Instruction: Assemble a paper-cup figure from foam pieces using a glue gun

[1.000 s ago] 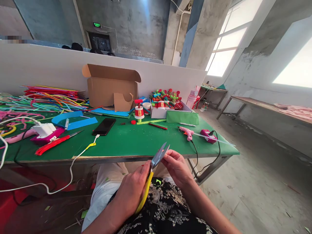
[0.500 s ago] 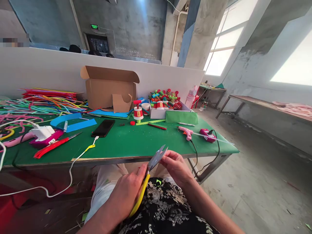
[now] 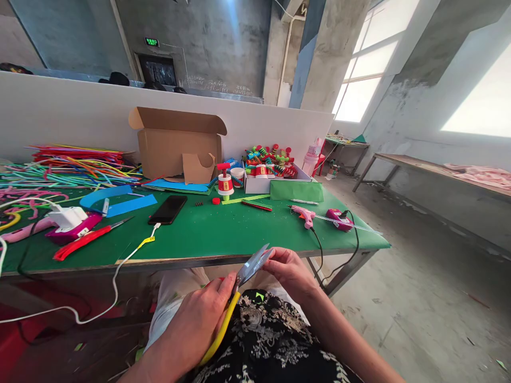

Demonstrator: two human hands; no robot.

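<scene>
My left hand (image 3: 203, 306) is closed around the scissors (image 3: 251, 266) below the table's front edge, over my lap. One yellow handle curves out under my palm, and the silver blades point up and to the right, slightly parted. Beside the blade tips, my right hand (image 3: 288, 268) has its thumb and fingers pinched together. Whatever lies in that pinch is hidden or too small to make out. A small bright green scrap (image 3: 260, 297) rests on my dark patterned clothing just below the blades.
On the green table (image 3: 223, 234) lie a phone (image 3: 167, 209), a red-handled knife (image 3: 91, 238), a pink glue gun (image 3: 304, 215) and a red-and-white cup piece (image 3: 225, 183). Behind stand an opened cardboard box (image 3: 179, 151) and a white box (image 3: 257, 185) of colourful pieces. A white cable (image 3: 116, 284) hangs over the front edge.
The scissors and my left hand have shifted slightly left and down. My right hand keeps its pinch by the blade tips. The whole view has moved a little.
</scene>
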